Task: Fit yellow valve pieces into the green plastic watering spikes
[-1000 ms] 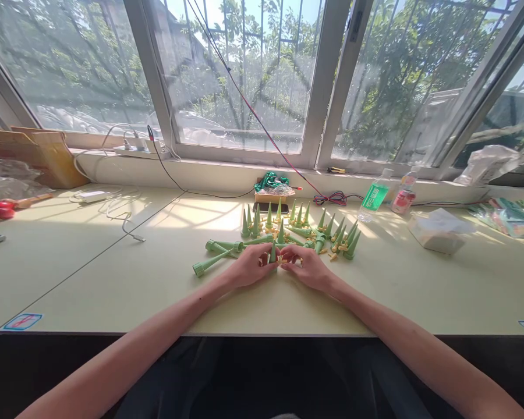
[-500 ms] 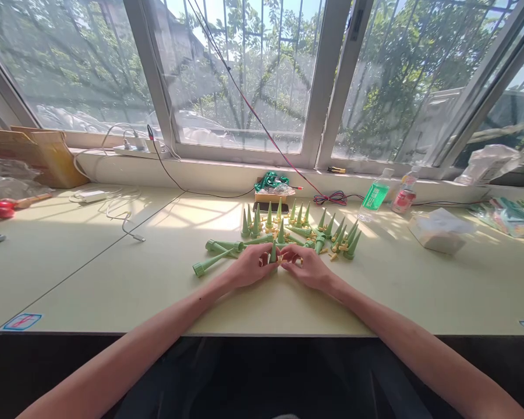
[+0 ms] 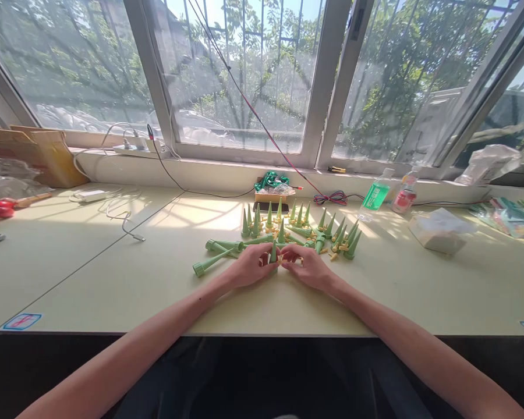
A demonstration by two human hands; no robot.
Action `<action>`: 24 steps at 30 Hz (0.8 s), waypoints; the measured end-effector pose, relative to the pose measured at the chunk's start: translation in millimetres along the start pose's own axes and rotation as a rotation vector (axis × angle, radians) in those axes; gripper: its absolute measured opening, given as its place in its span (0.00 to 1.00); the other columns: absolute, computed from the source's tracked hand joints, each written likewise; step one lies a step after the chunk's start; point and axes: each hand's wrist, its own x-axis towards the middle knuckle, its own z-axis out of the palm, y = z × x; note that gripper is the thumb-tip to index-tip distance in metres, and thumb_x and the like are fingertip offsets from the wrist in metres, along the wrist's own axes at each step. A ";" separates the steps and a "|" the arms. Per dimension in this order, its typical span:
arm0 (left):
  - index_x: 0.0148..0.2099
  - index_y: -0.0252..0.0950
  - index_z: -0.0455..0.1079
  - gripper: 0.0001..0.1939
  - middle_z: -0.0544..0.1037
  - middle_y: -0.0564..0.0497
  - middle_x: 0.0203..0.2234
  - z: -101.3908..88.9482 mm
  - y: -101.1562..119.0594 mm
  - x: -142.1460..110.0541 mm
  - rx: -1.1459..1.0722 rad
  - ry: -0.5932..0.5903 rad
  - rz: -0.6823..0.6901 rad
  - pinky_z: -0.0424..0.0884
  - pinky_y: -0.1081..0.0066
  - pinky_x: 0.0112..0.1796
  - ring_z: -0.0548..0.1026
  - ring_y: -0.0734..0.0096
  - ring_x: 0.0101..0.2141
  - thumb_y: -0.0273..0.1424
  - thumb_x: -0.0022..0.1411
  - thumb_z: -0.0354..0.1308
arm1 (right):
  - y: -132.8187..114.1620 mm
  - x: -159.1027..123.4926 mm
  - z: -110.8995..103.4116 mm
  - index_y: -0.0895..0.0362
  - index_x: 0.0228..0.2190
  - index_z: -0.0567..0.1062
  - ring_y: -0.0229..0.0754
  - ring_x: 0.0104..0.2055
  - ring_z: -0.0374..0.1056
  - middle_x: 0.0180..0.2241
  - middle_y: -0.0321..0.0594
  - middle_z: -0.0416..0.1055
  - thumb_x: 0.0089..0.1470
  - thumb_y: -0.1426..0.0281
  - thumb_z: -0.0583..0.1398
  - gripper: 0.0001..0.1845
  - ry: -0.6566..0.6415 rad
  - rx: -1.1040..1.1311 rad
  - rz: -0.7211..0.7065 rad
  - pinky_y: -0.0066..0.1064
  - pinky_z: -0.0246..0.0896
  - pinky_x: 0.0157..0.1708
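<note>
My left hand (image 3: 254, 265) is closed around a green plastic watering spike (image 3: 273, 252), which stands with its tip up. Close against it, my right hand (image 3: 304, 265) pinches a small yellow valve (image 3: 280, 261) at the side of the spike. Fingers hide most of the valve and the spike's lower part. Beyond my hands stand several more green spikes (image 3: 298, 216) with yellow valves around their bases. Other green spikes (image 3: 212, 263) lie on their sides to the left of my left hand.
A small box of green cords (image 3: 271, 196) and a dark phone (image 3: 271, 207) sit behind the spikes. To the right are a green-labelled bottle (image 3: 374, 196), a red-labelled bottle (image 3: 404, 198) and a tissue pack (image 3: 441, 231). A white cable (image 3: 124, 216) lies on the left tabletop.
</note>
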 end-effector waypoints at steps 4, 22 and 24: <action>0.40 0.34 0.71 0.06 0.74 0.52 0.30 0.2 0.9 0.1 -0.005 0.001 0.006 0.66 0.77 0.26 0.69 0.77 0.24 0.31 0.61 0.58 | 5.0 0.2 1.4 0.56 0.39 0.75 0.41 0.35 0.73 0.31 0.39 0.77 0.56 0.71 0.61 0.07 0.001 0.019 -0.005 0.32 0.66 0.36; 0.40 0.34 0.70 0.05 0.75 0.52 0.30 0.7 -0.3 0.2 0.023 0.006 0.004 0.68 0.76 0.28 0.70 0.76 0.26 0.29 0.61 0.58 | 3.7 0.1 0.3 0.56 0.39 0.75 0.41 0.36 0.72 0.32 0.39 0.76 0.54 0.73 0.62 0.09 -0.008 0.004 -0.016 0.32 0.66 0.36; 0.40 0.34 0.70 0.05 0.75 0.52 0.29 0.5 0.4 0.2 0.026 0.005 0.003 0.67 0.76 0.27 0.69 0.76 0.25 0.29 0.61 0.58 | 4.5 0.1 0.7 0.56 0.39 0.75 0.40 0.34 0.72 0.31 0.38 0.76 0.55 0.72 0.62 0.08 -0.005 0.014 -0.015 0.31 0.66 0.36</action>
